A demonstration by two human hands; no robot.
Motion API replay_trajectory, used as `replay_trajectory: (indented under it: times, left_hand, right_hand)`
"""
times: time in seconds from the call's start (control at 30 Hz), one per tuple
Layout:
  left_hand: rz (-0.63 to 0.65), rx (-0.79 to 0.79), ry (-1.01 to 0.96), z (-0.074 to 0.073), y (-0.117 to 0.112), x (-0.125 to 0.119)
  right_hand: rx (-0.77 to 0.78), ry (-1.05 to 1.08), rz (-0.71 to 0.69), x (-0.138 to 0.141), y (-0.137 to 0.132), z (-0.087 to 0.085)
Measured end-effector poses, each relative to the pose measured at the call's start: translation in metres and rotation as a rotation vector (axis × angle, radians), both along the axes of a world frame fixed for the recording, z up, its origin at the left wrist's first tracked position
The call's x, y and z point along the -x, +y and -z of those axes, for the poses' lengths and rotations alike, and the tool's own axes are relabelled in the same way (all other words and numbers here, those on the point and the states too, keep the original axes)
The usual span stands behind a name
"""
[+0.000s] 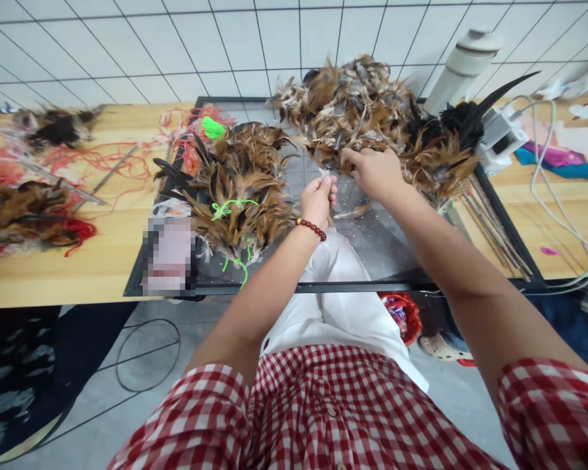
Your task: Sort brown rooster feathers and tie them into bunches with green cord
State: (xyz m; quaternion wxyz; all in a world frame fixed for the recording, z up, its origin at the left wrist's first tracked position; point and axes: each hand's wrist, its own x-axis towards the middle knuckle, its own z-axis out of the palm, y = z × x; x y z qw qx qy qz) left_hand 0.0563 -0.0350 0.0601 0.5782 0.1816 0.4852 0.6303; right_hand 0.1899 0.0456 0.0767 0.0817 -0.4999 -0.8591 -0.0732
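Note:
My left hand (318, 199), with a beaded bracelet at the wrist, is closed in a pinch over the middle of the black-framed glass board (372, 251). A small whitish tuft, like the base of feathers, shows at its fingertips. Just right of it, my right hand (376, 171) has its fingers bent down at the near edge of a large heap of loose brown feathers (353, 104). What its fingertips hold, if anything, is hidden. To the left, brown feather bundles (247, 176) lie in rows, with bright green string (230, 207) across them.
A pale phone-like object (169, 254), blurred out, lies at the board's left corner. Behind the heap stands a bottle (463, 68). Thin sticks (494, 225) and a white cable (543, 183) are at right. Red string (117, 160) and more feathers (24, 212) lie left.

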Motion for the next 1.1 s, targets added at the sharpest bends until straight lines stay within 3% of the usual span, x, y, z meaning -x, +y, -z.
replay_trajectory:
  times: [0.13, 0.27, 0.37, 0.47, 0.6, 0.73, 0.83, 1.0, 1.1]
  left_hand:
    - [-0.028, 0.006, -0.010, 0.002, 0.000, -0.001]
    - [-0.079, -0.011, -0.002, 0.005, 0.002, -0.003]
    - [-0.128, 0.001, 0.001, 0.008, 0.005, -0.002]
    - [-0.137, 0.009, -0.002, 0.010, 0.007, -0.001]
    - [-0.129, 0.001, 0.006, 0.011, 0.006, -0.001]
    - [-0.128, -0.016, 0.005, 0.009, 0.005, 0.000]
    - [-0.101, -0.030, 0.023, 0.008, 0.004, -0.001]
    - [0.013, -0.092, 0.051, 0.010, 0.000, -0.006]
    - [0.073, -0.131, 0.061, 0.012, -0.002, -0.009]
  right_hand:
    - [0.017, -0.039, -0.009, 0.005, 0.006, -0.004]
    - [0.055, 0.030, -0.246, -0.026, -0.020, 0.002]
    - [0.031, 0.083, -0.154, -0.050, -0.042, 0.006]
    - [-0.026, 0.233, -0.058, -0.053, -0.055, 0.005]
    - [0.202, 0.241, -0.270, -0.033, -0.059, 0.006]
    - [0.367, 0.270, -0.317, -0.022, -0.055, 0.015]
    - [0.466, 0.530, -0.332, -0.024, -0.053, 0.019]
    - [0.714, 1.200, -0.178, -0.022, -0.059, 0.016]
    - [0.729, 1.411, -0.099, -0.015, -0.062, 0.016]
